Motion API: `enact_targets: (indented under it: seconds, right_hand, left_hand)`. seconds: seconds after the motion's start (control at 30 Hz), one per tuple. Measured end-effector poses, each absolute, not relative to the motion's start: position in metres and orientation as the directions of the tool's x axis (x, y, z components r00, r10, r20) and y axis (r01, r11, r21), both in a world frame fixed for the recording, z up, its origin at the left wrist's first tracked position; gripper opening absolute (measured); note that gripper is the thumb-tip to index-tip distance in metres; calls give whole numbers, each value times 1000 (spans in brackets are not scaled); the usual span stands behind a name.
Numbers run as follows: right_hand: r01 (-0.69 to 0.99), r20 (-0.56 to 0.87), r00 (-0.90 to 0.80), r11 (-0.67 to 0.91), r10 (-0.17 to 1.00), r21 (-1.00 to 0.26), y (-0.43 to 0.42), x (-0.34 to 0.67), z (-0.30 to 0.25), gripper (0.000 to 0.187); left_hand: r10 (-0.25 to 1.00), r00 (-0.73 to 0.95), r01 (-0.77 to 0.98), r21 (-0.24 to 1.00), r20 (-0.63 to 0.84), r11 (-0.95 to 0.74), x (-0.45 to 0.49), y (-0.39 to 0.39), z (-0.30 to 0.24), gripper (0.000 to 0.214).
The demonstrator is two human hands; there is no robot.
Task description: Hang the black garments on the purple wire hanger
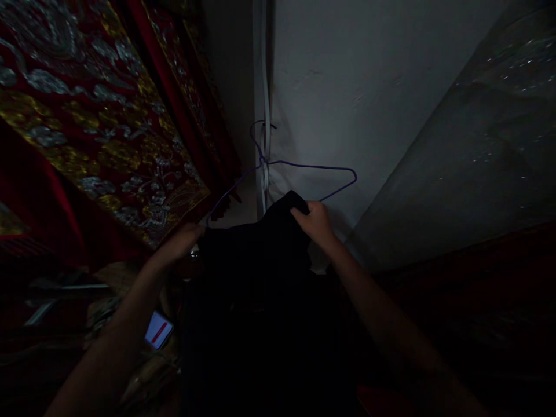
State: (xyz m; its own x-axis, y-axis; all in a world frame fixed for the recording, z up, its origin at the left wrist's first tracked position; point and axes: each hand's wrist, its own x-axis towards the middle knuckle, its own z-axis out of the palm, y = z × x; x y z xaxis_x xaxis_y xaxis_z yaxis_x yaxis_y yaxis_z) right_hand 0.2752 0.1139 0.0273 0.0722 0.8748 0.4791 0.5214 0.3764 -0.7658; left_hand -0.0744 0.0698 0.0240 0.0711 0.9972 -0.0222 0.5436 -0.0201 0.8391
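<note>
A dark garment (256, 278) hangs in front of me in dim light, partly over a thin purple wire hanger (313, 168). My right hand (316, 223) is closed on the garment's top edge just below the hanger's right arm. At the hanger's left end, my left hand (185, 240) grips the garment's left shoulder. The hanger's hook (259, 136) catches near a white pipe on the wall.
Red fabric with gold and silver embroidery (99, 116) hangs at the left. A white pipe (264, 87) runs down the pale wall (347, 75). A grey glittery cloth (478, 145) slopes at the right. A small lit phone screen (158, 331) lies low left.
</note>
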Motion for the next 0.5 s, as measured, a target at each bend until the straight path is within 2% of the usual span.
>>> enact_targets:
  seconds: [0.13, 0.2, 0.27, 0.37, 0.43, 0.5]
  right_hand:
    - [488, 471, 80, 378, 878, -787, 112, 273, 26, 36]
    - [463, 452, 71, 372, 889, -804, 110, 269, 22, 35]
    - [411, 420, 30, 372, 907, -832, 107, 263, 17, 35]
    - [321, 413, -41, 403, 910, -857, 99, 259, 13, 33]
    - [309, 494, -34, 479, 869, -822, 96, 266, 16, 26]
    - [333, 612, 59, 563, 788, -756, 98, 285, 22, 32]
  left_hand:
    - [970, -122, 459, 879, 209, -131, -68, 78, 46, 24]
    - [935, -140, 477, 850, 326, -225, -56, 82, 59, 22]
    - [881, -73, 544, 759, 467, -357, -40, 85, 71, 18]
    - [778, 113, 657, 541, 618, -525, -20, 89, 85, 35]
    - [777, 235, 709, 444, 583, -548, -15, 92, 91, 38]
    - [803, 306, 739, 405, 511, -539, -17, 95, 94, 35]
